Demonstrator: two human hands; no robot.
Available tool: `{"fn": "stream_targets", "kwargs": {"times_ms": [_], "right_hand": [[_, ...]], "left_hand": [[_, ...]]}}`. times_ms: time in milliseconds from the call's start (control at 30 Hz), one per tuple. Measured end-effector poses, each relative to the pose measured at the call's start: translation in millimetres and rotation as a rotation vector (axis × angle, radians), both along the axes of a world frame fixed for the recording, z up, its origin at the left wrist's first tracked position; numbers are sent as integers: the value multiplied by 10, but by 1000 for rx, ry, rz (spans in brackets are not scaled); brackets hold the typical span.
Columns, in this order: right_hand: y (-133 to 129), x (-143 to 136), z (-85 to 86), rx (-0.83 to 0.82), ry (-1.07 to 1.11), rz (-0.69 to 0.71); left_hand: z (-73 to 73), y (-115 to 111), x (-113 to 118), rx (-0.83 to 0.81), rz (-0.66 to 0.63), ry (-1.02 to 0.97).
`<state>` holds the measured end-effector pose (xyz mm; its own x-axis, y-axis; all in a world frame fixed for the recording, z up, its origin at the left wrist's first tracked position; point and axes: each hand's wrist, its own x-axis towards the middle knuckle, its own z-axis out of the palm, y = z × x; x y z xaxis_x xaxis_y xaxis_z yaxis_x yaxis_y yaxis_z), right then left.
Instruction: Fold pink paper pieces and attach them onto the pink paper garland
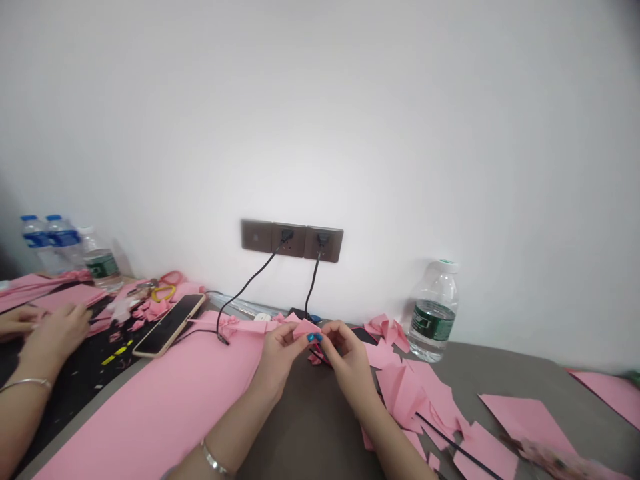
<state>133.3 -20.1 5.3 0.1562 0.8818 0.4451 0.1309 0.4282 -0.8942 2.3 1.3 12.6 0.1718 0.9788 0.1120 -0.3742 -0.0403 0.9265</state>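
A small folded piece of pink paper [306,329] is pinched between my two hands, near the middle of the view. My left hand [281,353] grips its left side, thumb against fingers. On its right side my right hand [345,350] does the same, and the blue-nailed thumbs meet at the paper's lower edge. Below and to the left lies a large pink sheet [165,393]. Cut and folded pink paper pieces [407,390] are heaped just right of my right hand.
A phone [171,325] lies left, beside scissors [165,291]. A water bottle [434,310] stands right; other bottles [63,237] stand far left. Black cables hang from the wall socket [293,240]. A co-worker's hands [57,333] handle pink paper at the left edge.
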Motion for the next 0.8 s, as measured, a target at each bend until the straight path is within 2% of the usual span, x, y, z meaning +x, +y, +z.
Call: {"fn": "stream_targets", "kwargs": {"times_ms": [333, 433, 633, 800], "right_hand": [[15, 9, 2, -86, 148, 113], [5, 15, 8, -77, 113, 131], [-19, 14, 0, -9, -102, 134], [-15, 20, 5, 9, -46, 195]], "left_hand": [[26, -17, 0, -70, -53, -37], [29, -18, -1, -77, -38, -31], [30, -19, 7, -89, -11, -60], [45, -25, -2, -114, -34, -122]]}}
